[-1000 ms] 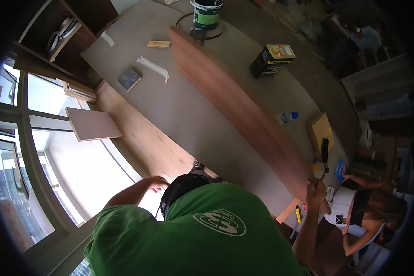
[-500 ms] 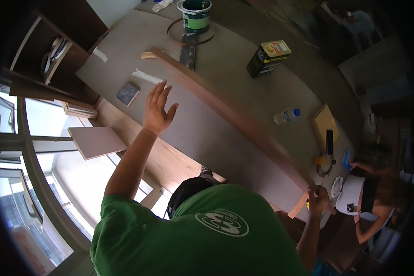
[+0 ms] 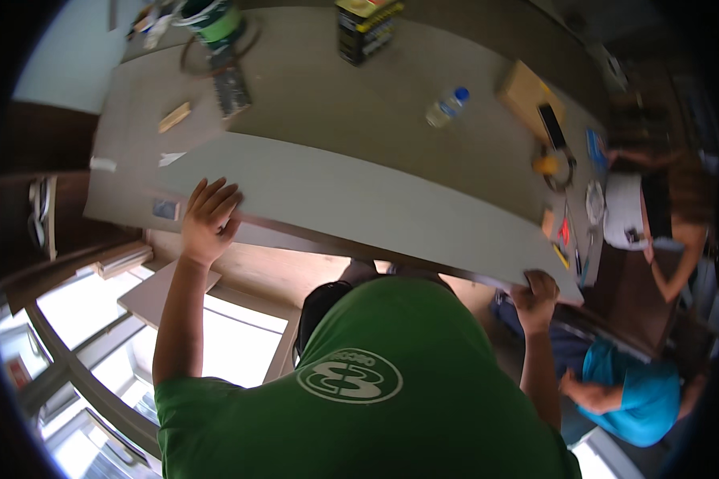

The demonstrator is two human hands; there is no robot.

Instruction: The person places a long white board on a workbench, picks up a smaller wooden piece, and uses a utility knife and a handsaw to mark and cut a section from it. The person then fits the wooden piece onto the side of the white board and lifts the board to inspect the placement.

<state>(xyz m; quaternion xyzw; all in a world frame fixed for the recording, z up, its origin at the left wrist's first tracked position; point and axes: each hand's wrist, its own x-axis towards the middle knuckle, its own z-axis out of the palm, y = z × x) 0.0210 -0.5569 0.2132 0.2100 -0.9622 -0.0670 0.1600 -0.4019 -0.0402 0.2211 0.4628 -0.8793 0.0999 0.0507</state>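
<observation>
A long board [image 3: 359, 191] with a pale grey face and a brown near edge spans the workbench in front of me. My left hand [image 3: 210, 222] grips its near edge close to the left end, fingers over the top. Close to the right end, my right hand [image 3: 535, 299] is closed on the same edge. A small dark sanding block [image 3: 166, 209] lies beside my left hand. The board covers part of a white strip [image 3: 172, 158].
On the bench [image 3: 295, 88] stand a green bucket [image 3: 218, 28], a dark tin [image 3: 363, 36] and a water bottle [image 3: 447, 108]. A cardboard box [image 3: 527, 96], a phone [image 3: 550, 126] and tape roll [image 3: 562, 172] lie right. Two other people, one in blue [image 3: 627, 391], are at the right.
The board has turned from its narrow brown edge to show its pale face, and has come nearer. My left hand, raised and open before, now grips it. A person in blue has come into view.
</observation>
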